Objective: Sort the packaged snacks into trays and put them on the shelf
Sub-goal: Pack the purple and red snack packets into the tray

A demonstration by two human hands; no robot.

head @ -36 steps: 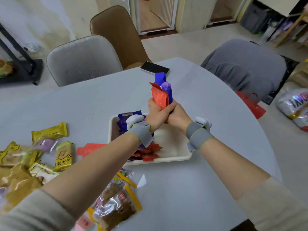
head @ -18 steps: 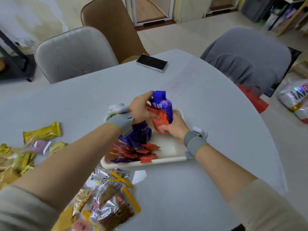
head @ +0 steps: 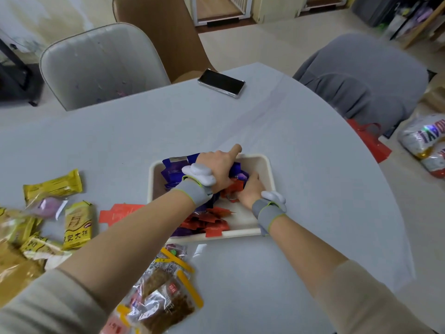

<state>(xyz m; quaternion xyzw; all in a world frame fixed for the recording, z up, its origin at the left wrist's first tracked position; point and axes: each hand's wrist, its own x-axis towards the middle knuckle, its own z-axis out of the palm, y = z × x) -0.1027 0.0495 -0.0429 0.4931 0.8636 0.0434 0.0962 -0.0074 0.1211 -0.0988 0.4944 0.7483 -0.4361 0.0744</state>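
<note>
**A:** Where are the snacks right now?

**B:** Most of the red and purple packets (head: pixel 212 219) lie in the white tray (head: pixel 263 165) in the middle of the table (head: pixel 313 189). One red packet (head: pixel 115 213) lies outside it, just beside the tray's left wall. The yellow packets (head: pixel 54 188) are scattered at the left edge of the table, and the clear bags of brown snacks (head: pixel 166 292) sit near the front, below the tray.

**A:** And the hands?

**B:** Both are down inside the tray. The left hand (head: pixel 216 168) lies over the purple packets, forefinger pointing out past the far rim; its other fingers are hidden under the hand, so I cannot tell whether they grip anything. The right hand (head: pixel 250 192) curls its fingers round a red packet (head: pixel 234 188) at the middle of the tray.

**A:** So how should this step be done well?

**B:** My judgement: the bundle is being set down, so lay the packets flat and side by side rather than dropping them in a heap. Keep red with red and purple with purple, press them level below the rim so nothing slides off when the tray is carried, then let go gently. The stray red packet wants adding too.

**A:** Anything in the way?

**B:** A phone (head: pixel 221 82) lies well apart at the far edge.
</note>
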